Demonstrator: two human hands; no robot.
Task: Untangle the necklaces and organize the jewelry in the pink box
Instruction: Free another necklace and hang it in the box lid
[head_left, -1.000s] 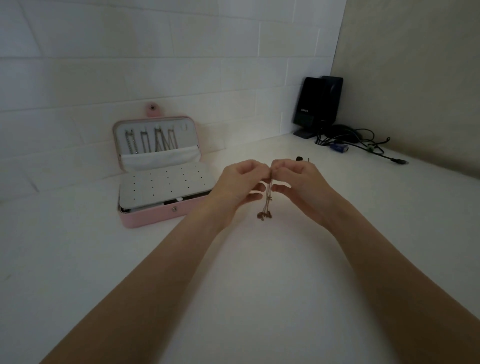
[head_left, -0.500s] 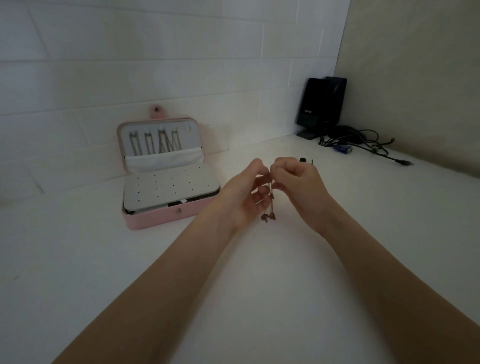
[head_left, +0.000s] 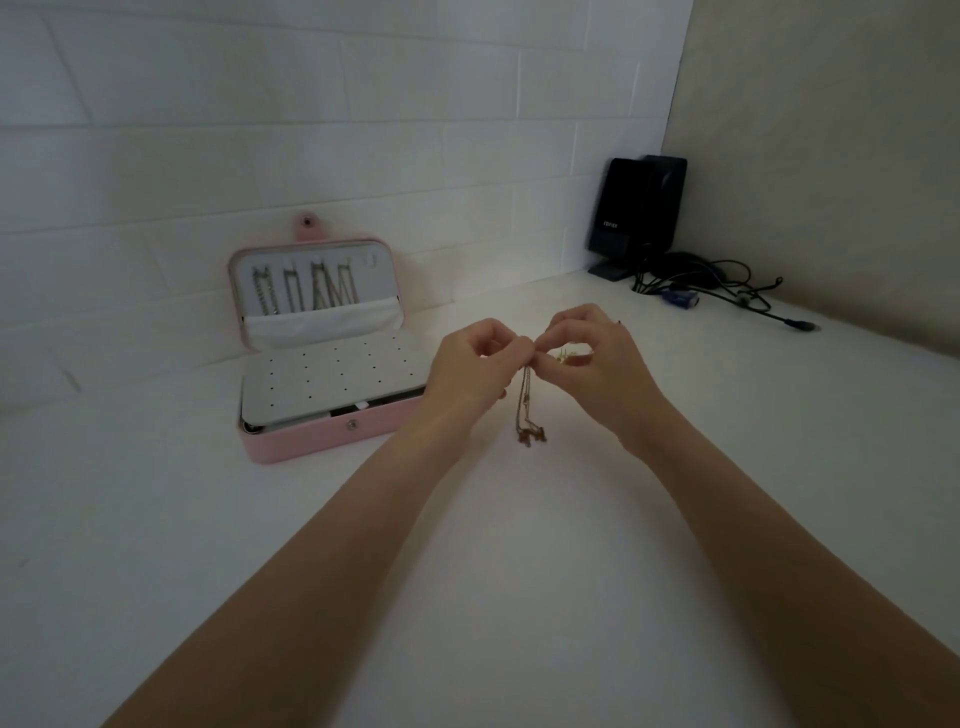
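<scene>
1. A pink box (head_left: 317, 441) stands open on the white counter (head_left: 519, 597), its lid leaning back against the tiled wall (head_left: 311, 130), blocking the left rear.
2. A black speaker (head_left: 631, 213) and tangled cables (head_left: 727, 291) fill the far right corner.
3. Bare counter lies between box and cables, and across the whole near side.
</scene>
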